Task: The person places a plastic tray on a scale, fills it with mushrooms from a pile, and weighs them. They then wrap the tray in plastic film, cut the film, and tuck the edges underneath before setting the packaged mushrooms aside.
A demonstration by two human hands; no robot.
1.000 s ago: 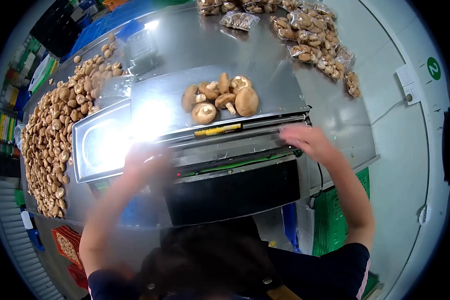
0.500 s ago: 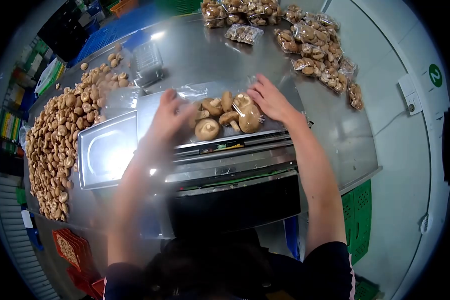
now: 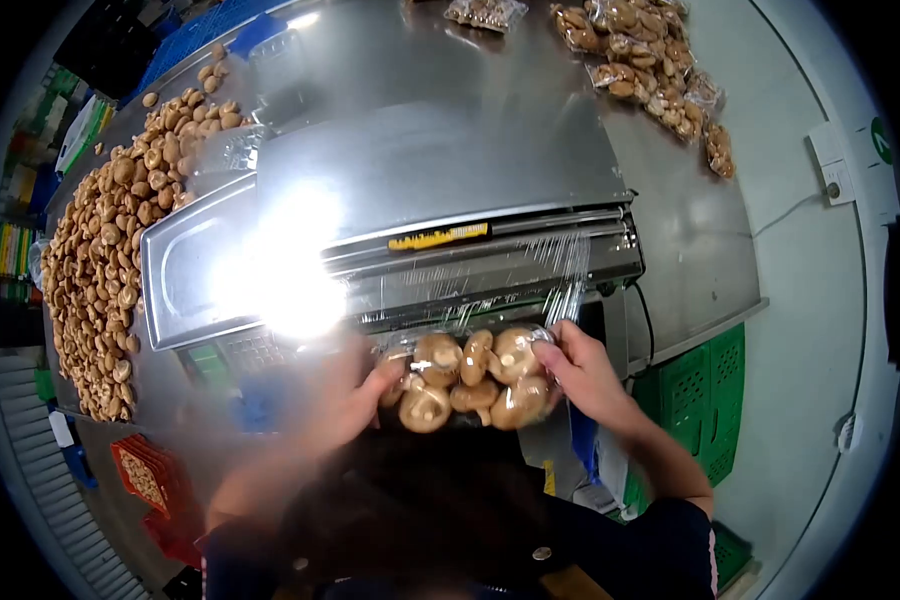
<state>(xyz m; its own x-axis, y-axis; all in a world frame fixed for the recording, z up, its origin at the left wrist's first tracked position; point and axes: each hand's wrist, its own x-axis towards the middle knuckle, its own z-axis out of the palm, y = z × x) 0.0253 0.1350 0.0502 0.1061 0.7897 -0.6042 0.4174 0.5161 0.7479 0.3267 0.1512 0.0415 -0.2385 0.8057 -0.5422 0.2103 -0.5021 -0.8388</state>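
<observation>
A pack of shiitake mushrooms [image 3: 470, 385] under clear film is held close to my body, past the near edge of the metal wrapping machine [image 3: 450, 160]. My left hand [image 3: 355, 400] is closed on the pack's left end, partly blurred. On the right end, my right hand [image 3: 588, 372] grips with the thumb over the top. Stretched clear film [image 3: 560, 275] runs from the machine's rollers down to the pack. Whether a tray lies under the mushrooms I cannot make out. A yellow and black label [image 3: 440, 237] is on the machine's front bar.
A large heap of loose shiitake mushrooms [image 3: 120, 240] covers the left of the steel table. Beside it lies a shiny metal tray [image 3: 205, 260]. Several wrapped mushroom packs [image 3: 650, 60] are piled at the back right. Green crates [image 3: 700, 400] stand below on the right.
Both hands have drawn the mushroom pack off the machine's top toward my body. Film now stretches between the machine and the pack. The view has shifted too.
</observation>
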